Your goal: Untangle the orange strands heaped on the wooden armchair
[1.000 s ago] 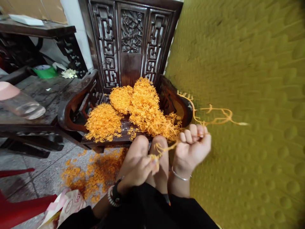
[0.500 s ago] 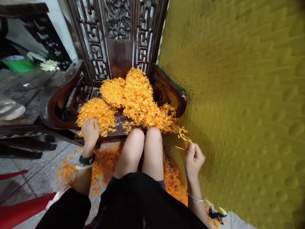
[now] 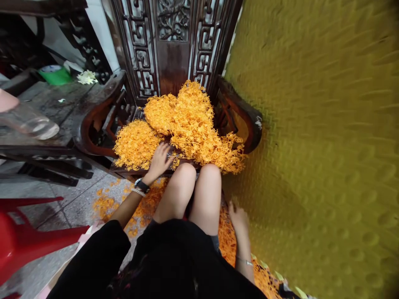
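My left hand (image 3: pixel 160 160) reaches over the front of the dark wooden chair seat, fingers spread and holding nothing that I can see. It is at the right edge of a low pile of small yellow-orange pieces (image 3: pixel 137 144). Right of it rises a taller heap of yellow-orange branched pieces (image 3: pixel 196 122), thin and curly like plastic flower sprigs, with another mound (image 3: pixel 160 112) against it. My right hand (image 3: pixel 239 218) hangs low beside my right knee, slightly blurred, its fingers apart and no sprig showing in it. Beneath it lie orange stringy pieces (image 3: pixel 227 236) on the floor.
The carved wooden chair (image 3: pixel 255 124) has armrests on both sides. A yellow textured wall or panel (image 3: pixel 311 145) runs close along my right. To the left stand a dark table (image 3: pixel 67 110) with a green tape roll (image 3: pixel 56 75) and clear plastic item (image 3: pixel 43 128), and a red stool (image 3: pixel 37 234).
My right hand has let go of the branched sprig and dropped down beside my knee. My left hand has moved right from the low pile and opened. The view has shifted left.
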{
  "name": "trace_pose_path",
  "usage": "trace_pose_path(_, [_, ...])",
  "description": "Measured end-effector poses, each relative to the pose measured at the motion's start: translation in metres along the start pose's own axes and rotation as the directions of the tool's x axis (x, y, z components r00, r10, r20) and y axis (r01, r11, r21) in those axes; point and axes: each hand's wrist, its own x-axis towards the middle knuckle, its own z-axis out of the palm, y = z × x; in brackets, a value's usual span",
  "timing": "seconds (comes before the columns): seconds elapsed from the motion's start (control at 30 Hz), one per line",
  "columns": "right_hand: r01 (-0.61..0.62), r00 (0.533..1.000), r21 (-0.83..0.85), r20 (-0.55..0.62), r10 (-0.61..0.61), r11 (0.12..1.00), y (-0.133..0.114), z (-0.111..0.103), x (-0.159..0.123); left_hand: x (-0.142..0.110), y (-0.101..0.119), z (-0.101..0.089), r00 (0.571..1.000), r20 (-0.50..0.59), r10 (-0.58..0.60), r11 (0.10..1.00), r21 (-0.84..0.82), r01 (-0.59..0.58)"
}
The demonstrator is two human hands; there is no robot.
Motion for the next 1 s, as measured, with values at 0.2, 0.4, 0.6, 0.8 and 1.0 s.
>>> trace_pose_path(0.2, [0.532,0.844,0.397,-0.176,-0.507,0.748,-0.106,-0.031,0.041,0.005,0.010,0.037,0.972,0.225,0.065,0.997,-0.064,-0.052])
trace_pose_path(0.4, [0.898,0.349,0.160,0.305,-0.886,0.409,-0.204,0.027,0.115,0.001,0.009,0.017,0.987,0.157,0.019,0.998,-0.066,-0.008])
trace_pose_path(0.6, [0.913,0.381,0.006,0.342,-0.859,0.408,-0.236,0.052,0.138,-0.008,0.009,-0.025,0.983,0.171,-0.072,0.967,-0.229,0.111])
trace_pose_path(0.8, [0.923,0.361,-0.156,0.034,-0.932,0.352,-0.237,0.043,0.130,-0.026,0.023,-0.056,0.965,0.227,-0.134,0.766,-0.594,0.246])
trace_pose_path(1.0, [0.845,0.369,-0.324,-0.223,-0.902,0.425,-0.239,0.034,0.138,-0.015,0.056,-0.078,0.813,0.576,-0.082,0.129,-0.803,0.582])
